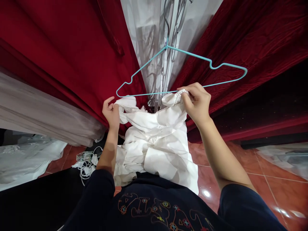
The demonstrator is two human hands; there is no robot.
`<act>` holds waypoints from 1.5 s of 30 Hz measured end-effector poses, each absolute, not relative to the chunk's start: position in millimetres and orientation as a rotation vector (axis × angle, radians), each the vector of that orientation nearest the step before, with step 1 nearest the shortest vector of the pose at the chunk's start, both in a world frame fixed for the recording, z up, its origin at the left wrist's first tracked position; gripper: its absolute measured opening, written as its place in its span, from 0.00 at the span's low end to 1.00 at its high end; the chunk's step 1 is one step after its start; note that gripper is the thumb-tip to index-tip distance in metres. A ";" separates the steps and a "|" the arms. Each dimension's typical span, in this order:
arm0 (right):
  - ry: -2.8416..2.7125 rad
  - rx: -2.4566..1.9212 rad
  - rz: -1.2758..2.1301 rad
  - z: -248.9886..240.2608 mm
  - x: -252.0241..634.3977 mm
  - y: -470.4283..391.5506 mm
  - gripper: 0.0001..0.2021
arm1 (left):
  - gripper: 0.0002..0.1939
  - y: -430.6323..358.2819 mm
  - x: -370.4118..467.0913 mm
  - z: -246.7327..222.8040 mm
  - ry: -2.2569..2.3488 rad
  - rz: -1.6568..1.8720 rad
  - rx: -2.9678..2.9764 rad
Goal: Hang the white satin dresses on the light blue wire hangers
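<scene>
The left hand and right hand pinch the pearl-trimmed top of a white dress. A light-blue hanger hangs towards twelve o'clock; whether the dress touches it is hard to tell. White cables lie towards eight o'clock.

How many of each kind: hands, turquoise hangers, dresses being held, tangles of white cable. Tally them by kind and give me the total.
Hands: 2 (left hand, right hand)
Turquoise hanger: 1
White pearl-trimmed dress held: 1
White cable tangle: 1
Total: 5
</scene>
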State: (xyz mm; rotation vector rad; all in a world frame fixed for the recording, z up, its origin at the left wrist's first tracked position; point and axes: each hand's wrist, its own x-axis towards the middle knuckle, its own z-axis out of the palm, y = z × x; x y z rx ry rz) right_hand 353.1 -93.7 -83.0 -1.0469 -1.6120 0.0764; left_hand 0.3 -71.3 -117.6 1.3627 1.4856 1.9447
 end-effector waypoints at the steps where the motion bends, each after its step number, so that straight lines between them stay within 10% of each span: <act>1: -1.608 -1.058 0.074 -82.6 352.8 -94.0 0.14 | 0.15 -66.5 -3.8 -110.7 1.467 1.961 1.330; 19: -1.632 -1.050 0.113 -75.8 350.6 -98.2 0.14 | 0.08 48.9 49.0 -4.7 1.398 1.312 1.493; 29: -1.590 -1.008 0.127 -81.5 344.4 -96.2 0.14 | 0.22 -34.2 35.9 -37.2 1.568 1.785 2.092; 45: -1.605 -1.018 0.100 -81.3 339.5 -97.4 0.11 | 0.14 -32.1 48.6 -27.7 1.405 2.041 1.782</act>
